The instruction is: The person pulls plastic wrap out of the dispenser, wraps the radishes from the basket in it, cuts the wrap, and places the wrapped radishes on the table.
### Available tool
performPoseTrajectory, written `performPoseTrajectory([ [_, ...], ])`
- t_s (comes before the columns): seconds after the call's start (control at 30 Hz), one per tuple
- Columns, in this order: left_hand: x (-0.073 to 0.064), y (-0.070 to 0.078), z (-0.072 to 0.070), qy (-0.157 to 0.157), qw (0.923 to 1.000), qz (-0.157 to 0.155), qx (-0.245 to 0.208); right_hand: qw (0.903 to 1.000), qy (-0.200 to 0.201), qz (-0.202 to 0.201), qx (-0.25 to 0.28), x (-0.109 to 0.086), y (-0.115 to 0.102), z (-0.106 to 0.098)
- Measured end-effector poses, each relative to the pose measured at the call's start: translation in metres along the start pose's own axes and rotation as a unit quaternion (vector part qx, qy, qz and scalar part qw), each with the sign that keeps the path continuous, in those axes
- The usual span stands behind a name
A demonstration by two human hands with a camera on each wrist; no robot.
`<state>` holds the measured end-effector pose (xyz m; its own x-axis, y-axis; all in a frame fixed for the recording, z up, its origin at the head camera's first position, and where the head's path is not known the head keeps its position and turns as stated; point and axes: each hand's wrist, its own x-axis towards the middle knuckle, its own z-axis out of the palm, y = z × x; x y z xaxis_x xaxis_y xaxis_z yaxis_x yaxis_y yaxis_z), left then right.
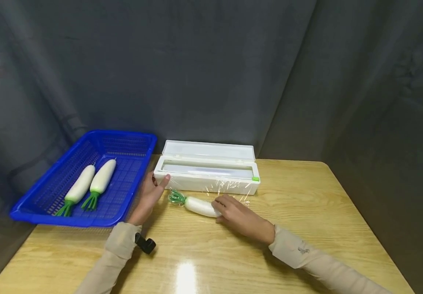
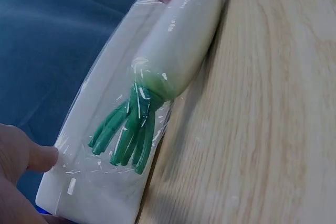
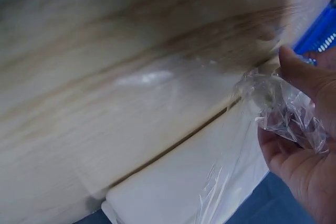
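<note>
"On the counter point(image 1: 306, 228), what is being handled?"

"A white radish point(image 1: 200, 206), lying lengthwise just on the near side of a long white box point(image 1: 193, 181) with its lid raised at the far side. Its green leaves point(image 1: 176, 197) point left. Clear film point(image 1: 229, 185) covers it and seems to run up to the box. Whether the radish touches the counter, I cannot tell."

"And the hands?"

"The right hand point(image 1: 238, 216) grips the radish's right end, with film bunched between thumb and fingers. The left hand point(image 1: 148, 200) holds the box's left end, its thumb against the near face."

"Which step is it?"

"Wrapping, I judge, with the film not yet cut away."

"What does the next move call for?"

"Probably a steady box, taut film and a clean cut. The green tab point(image 1: 255, 179) at the box's right may be the cutter. Loose film could then be pressed round the radish."

"Anything else?"

"Left of the box, a blue basket point(image 1: 68, 221) holds two more radishes point(image 1: 80, 185), apparently unwrapped."
</note>
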<state>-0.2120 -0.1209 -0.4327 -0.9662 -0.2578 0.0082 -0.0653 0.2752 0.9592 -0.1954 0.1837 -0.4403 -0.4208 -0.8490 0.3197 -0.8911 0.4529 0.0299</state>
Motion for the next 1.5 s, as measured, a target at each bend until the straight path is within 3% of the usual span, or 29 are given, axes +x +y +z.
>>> performPoseTrajectory([
  [0.27,-0.001,0.002,-0.001,-0.004,0.9999,0.006,-0.010,0.9991,0.007,0.020,0.037,0.003,-0.001,0.001],
  [0.43,-0.002,0.002,-0.002,-0.003,0.9998,-0.005,-0.019,0.9963,-0.014,0.032,0.078,0.003,0.002,-0.002],
  [0.7,0.001,-0.001,-0.004,0.003,0.9999,0.006,-0.009,0.9733,-0.072,0.085,0.201,0.002,0.006,-0.008],
  [0.93,0.000,-0.002,-0.001,0.014,0.9999,0.008,-0.002,0.9644,-0.087,0.087,0.234,0.005,0.009,-0.009],
  [1.07,-0.008,-0.001,0.002,0.050,0.9975,0.024,0.044,0.9614,-0.091,0.082,0.246,0.006,0.012,-0.009],
  [1.17,-0.019,0.001,0.004,0.079,0.9915,0.051,0.090,0.9589,-0.096,0.079,0.255,0.008,0.015,-0.008],
  [1.3,-0.039,0.004,0.010,0.094,0.9747,0.133,0.153,0.9548,-0.106,0.074,0.268,0.008,0.019,-0.008],
  [1.4,-0.054,0.008,0.017,0.084,0.9560,0.206,0.191,0.9536,-0.111,0.071,0.271,0.008,0.023,-0.007],
  [1.5,-0.063,0.013,0.024,0.050,0.9399,0.260,0.215,0.9528,-0.109,0.069,0.275,0.008,0.027,-0.005],
])
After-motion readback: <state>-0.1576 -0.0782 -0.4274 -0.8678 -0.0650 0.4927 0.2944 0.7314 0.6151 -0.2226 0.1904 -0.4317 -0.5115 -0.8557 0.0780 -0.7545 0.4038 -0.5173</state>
